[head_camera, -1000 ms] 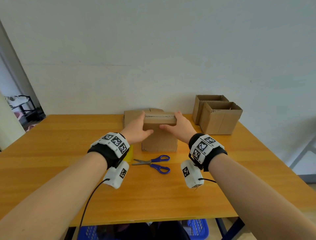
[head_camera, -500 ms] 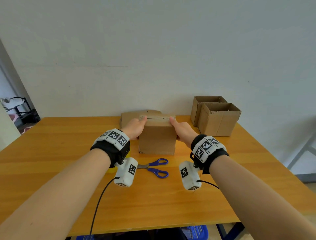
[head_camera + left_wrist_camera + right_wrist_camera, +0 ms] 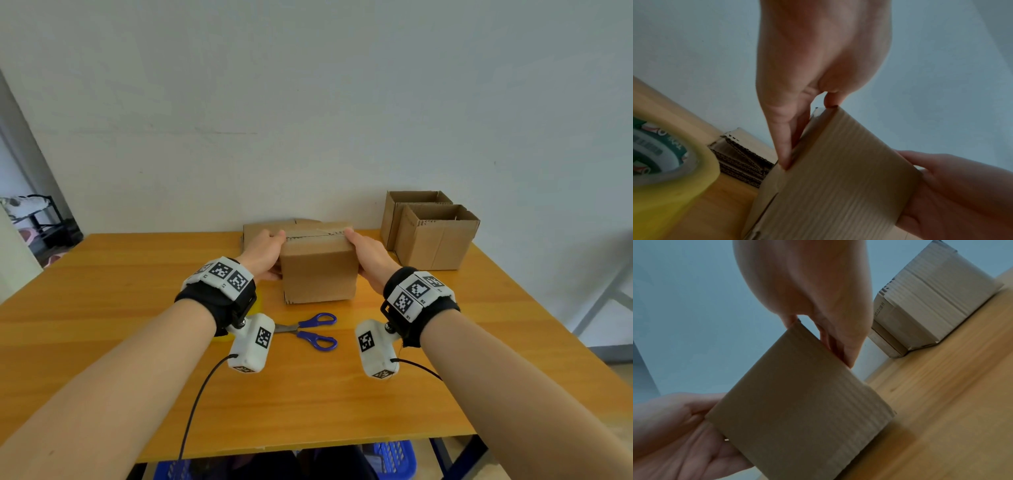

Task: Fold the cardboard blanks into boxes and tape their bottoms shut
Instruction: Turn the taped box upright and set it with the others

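A folded cardboard box [image 3: 318, 274] stands mid-table with its taped seam [image 3: 317, 233] facing up. My left hand [image 3: 265, 253] lies flat against its left side, fingers straight up to the top edge. My right hand [image 3: 368, 255] presses the right side the same way. In the left wrist view the left fingers [image 3: 789, 142] run straight along the box [image 3: 838, 178]. The right wrist view shows the right fingers [image 3: 842, 344] straight against the box [image 3: 797, 402], whose lower edge looks tilted above the table. A stack of flat blanks [image 3: 260, 228] lies just behind.
Blue-handled scissors [image 3: 308, 330] lie in front of the box. A yellow tape roll [image 3: 663, 162] sits under my left wrist. Two open folded boxes [image 3: 435, 236] stand at the back right near the wall. A blue basket [image 3: 394, 459] sits under the wooden table [image 3: 102, 308].
Both hands slid off the top seam and down onto the box's left and right sides. The box shifted slightly towards me.
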Tool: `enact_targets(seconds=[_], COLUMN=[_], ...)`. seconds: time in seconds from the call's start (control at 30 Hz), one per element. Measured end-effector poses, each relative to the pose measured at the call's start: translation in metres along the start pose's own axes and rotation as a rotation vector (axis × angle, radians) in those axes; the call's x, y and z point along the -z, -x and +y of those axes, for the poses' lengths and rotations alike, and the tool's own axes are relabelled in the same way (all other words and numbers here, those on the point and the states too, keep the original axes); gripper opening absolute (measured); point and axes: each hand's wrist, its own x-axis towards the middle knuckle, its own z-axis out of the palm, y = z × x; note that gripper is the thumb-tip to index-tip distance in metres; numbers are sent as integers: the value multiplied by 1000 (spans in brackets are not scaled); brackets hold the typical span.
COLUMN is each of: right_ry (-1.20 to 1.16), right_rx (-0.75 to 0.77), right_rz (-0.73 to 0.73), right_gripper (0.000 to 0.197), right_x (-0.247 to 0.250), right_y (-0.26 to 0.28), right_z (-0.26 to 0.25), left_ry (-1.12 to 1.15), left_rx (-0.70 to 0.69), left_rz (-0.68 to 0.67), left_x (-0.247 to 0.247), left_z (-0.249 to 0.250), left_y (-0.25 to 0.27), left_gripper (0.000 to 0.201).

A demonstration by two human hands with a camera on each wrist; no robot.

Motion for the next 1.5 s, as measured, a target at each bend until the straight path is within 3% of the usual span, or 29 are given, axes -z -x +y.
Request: enact_targets(seconds=[0.1,0.23,0.33,0.57,0.63,0.73,0.83,0.9,1.07,1.3,1.4,1.5], right_ry=[-30,-70,-146,-238,-208,-121,-91,-51,38,30,-36,-62], right_rx=[13,38,34,15,15,51,82,117,188,116,73,56], right_rz=[17,20,15,29,37,76,76,69,139,252,271,267], right_gripper=[66,36,33,55,56,41,55,59,47,48,55,47], right_x=[2,6,4,8,10,15,28,43,86,150,170,184], right_y=[8,12,12,15,17,22,32,39,53,63,63,58], right_z=[-7,-4,0,-3,-3,1,4,6,14,29,31,33], left_ry=[15,13,94,175,170,166,182,189,150,110,82,73], left_rx=[-40,-81,-101,-185,-217,-259,-270,-267,-246,-187,-178,-154], left_rz=[-28,-50,-24,-88,-96,-59,-69,-154,-312,-371,-346,-342], left_x=[-1,1,4,15,13,8,0,-8,-48,-118,-145,-166], left_z=[2,2,3,12,16,19,21,22,28,41,45,47], left_y=[8,17,20,30,34,37,40,41,39,32,24,17], left_gripper=[40,41,35,21,22,18,19,17,29,41,37,30])
